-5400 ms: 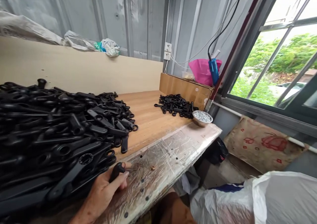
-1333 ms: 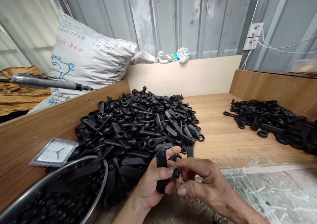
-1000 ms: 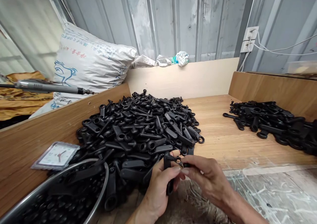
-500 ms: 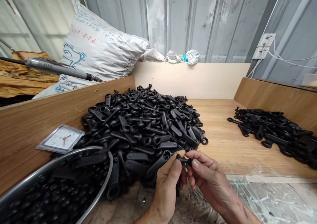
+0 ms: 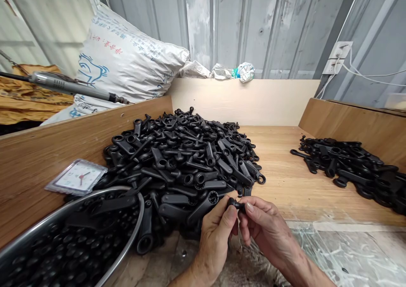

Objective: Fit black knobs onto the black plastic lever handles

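Note:
Between both hands, at the lower middle, is a small black part (image 5: 235,204) with rounded ends. My left hand (image 5: 217,236) pinches its left end between thumb and fingers. Its right end is gripped by the thumb and fingertips of my right hand (image 5: 266,223). Just beyond the hands lies a large pile of black lever-shaped parts (image 5: 190,160) with ringed ends. At the lower left a metal-rimmed bowl (image 5: 139,219) holds many small round black pieces, and a few levers lie across its far side.
A smaller heap of black levers (image 5: 352,164) lies at the right. A square clock (image 5: 78,177) leans by the bowl. A power screwdriver (image 5: 72,88) hangs at the left before a white sack (image 5: 127,54). Wooden boards (image 5: 247,100) edge the table.
My hands have drawn slightly closer together, and the small black part is turned a little, with less of its middle showing between the fingers. The view has shifted slightly.

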A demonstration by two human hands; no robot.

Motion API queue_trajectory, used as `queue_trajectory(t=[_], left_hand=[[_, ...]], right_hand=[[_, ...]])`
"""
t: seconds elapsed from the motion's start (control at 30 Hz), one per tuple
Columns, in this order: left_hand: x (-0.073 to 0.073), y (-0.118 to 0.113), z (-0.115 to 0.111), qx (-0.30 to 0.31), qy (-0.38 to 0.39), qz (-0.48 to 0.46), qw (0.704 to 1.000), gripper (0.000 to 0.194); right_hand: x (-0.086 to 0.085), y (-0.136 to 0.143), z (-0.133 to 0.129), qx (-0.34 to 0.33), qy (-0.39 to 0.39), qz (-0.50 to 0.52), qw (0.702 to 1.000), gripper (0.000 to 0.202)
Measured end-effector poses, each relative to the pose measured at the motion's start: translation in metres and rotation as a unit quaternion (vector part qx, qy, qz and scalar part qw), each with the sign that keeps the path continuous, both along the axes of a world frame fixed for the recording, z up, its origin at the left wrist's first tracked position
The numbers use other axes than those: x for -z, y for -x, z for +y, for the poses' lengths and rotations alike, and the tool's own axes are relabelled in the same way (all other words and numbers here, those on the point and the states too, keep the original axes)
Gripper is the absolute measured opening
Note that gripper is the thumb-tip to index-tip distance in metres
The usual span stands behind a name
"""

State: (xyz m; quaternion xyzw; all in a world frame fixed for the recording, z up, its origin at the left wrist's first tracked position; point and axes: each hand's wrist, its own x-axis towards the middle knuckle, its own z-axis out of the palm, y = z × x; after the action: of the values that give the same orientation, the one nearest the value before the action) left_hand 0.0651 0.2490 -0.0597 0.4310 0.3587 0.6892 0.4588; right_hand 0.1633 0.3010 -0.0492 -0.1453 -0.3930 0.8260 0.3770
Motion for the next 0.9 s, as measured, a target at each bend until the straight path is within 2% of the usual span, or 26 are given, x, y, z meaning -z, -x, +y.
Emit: queue_trajectory(t=[0.33,0.53,0.73,0.9], left_hand=[[0.011,0.008,0.002,-0.033,-0.017,0.091,0.995,0.037],[0.010,0.008,0.000,-0.047,-0.071,0.152,0.985,0.029],[0.007,0.012,-0.002,-0.080,-0.143,0.259,0.952,0.025],[0.009,0.014,-0.004,-0.137,-0.198,0.357,0.903,0.032]], right_hand=[[0.005,-0.003,0.004,-0.003,-0.017,-0.015,1.000,0.029],[0.004,-0.006,0.004,-0.010,-0.001,-0.027,1.000,0.026],[0.003,-0.007,0.004,-0.010,0.019,-0.036,0.999,0.028],[0.000,-0.007,0.000,-0.001,0.021,-0.050,0.999,0.028]])
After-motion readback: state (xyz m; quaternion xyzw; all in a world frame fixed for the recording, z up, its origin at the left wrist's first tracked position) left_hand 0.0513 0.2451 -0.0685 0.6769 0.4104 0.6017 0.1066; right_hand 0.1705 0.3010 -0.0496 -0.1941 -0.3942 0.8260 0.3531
